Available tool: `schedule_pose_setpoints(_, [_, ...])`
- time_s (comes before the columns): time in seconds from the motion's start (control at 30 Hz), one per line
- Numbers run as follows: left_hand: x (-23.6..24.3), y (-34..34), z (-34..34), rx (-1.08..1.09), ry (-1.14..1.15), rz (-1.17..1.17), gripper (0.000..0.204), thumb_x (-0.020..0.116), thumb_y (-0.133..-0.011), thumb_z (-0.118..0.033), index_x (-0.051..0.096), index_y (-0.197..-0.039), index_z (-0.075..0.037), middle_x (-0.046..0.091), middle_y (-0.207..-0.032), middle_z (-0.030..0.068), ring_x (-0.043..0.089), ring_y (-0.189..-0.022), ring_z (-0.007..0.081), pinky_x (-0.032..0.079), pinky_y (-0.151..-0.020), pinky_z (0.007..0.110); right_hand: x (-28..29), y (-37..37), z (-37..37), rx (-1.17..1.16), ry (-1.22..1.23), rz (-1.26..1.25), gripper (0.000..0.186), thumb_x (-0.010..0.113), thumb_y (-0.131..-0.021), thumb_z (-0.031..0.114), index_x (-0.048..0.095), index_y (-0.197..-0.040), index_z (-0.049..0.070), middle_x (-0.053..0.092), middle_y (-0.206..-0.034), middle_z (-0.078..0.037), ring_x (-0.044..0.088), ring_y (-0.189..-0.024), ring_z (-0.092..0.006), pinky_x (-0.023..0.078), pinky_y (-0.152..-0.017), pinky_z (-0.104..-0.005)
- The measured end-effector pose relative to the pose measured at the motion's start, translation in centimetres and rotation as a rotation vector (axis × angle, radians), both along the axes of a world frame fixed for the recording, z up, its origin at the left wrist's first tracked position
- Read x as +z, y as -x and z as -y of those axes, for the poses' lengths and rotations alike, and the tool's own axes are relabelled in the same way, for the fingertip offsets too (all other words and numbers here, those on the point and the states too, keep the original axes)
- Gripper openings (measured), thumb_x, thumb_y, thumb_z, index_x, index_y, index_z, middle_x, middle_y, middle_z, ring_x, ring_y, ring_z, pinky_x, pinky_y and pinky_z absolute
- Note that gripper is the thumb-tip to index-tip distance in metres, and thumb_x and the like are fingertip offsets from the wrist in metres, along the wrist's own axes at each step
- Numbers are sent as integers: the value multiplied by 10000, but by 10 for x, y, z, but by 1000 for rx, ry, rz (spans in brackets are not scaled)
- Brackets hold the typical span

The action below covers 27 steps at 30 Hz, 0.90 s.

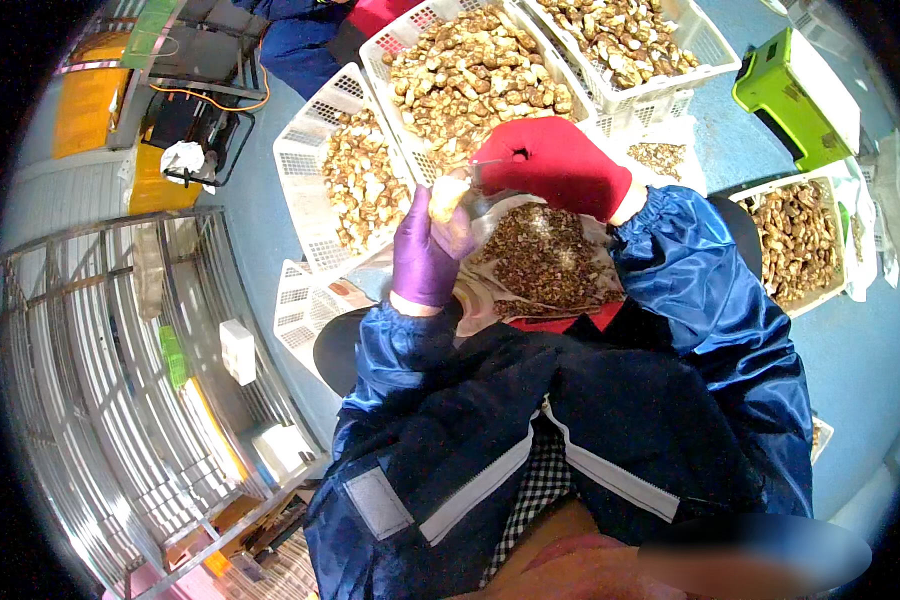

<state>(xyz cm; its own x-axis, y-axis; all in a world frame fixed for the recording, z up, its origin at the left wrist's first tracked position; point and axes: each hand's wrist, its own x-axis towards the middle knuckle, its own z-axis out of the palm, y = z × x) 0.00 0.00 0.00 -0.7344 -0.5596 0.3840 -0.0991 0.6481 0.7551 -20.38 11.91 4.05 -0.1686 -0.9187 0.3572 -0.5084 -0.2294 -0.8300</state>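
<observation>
The left hand (425, 255), in a purple glove, is near the middle of the frame, its grip clamped on a pale mushroom (450, 197) between thumb and fingers. Just right of it, the right hand (555, 165), in a red glove, has its fingers curled together around a small thin tool (483, 165), whose tip points toward the mushroom; whether it touches cannot be told. Below both hands, brown scraps (545, 255) lie heaped on a pale sheet (480, 308). White crates of mushrooms stand at upper left (295, 165), upper middle (372, 58) and upper right (708, 62). A green and white plastic stool (820, 95) sits farther right, and a metal rack (80, 400) fills the left side.
</observation>
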Motion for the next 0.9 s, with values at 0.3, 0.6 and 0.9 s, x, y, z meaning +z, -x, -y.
schedule_pose_setpoints(0.3, [-55,-19,198,641,-1036,69,688,473,-928,-502,252,-1442,-101,564,-1236,214,563,-1129,322,477,-876,435,-39,-10,-11,-200,28,44,119,674,-823,155,633,-884,61,648,-818,-129,640,-761,-285,507,-677,-342])
schedule_pose_setpoints(0.6, [-129,138,218,369,782,625,215,622,-814,-256,691,-938,-95,649,-766,120,628,-747,336,514,-708,428,-31,-12,-9,-171,-103,-143,180,611,-833,234,619,-874,59,616,-855,-140,611,-815,-350,503,-701,-411])
schedule_pose_setpoints(0.9, [-135,165,220,523,389,932,217,599,-813,-200,634,-984,-71,671,-955,185,639,-988,339,528,-784,433,-34,-4,-5,-212,-56,-136,176,573,-822,226,642,-870,71,649,-844,-151,636,-782,-353,510,-677,-446])
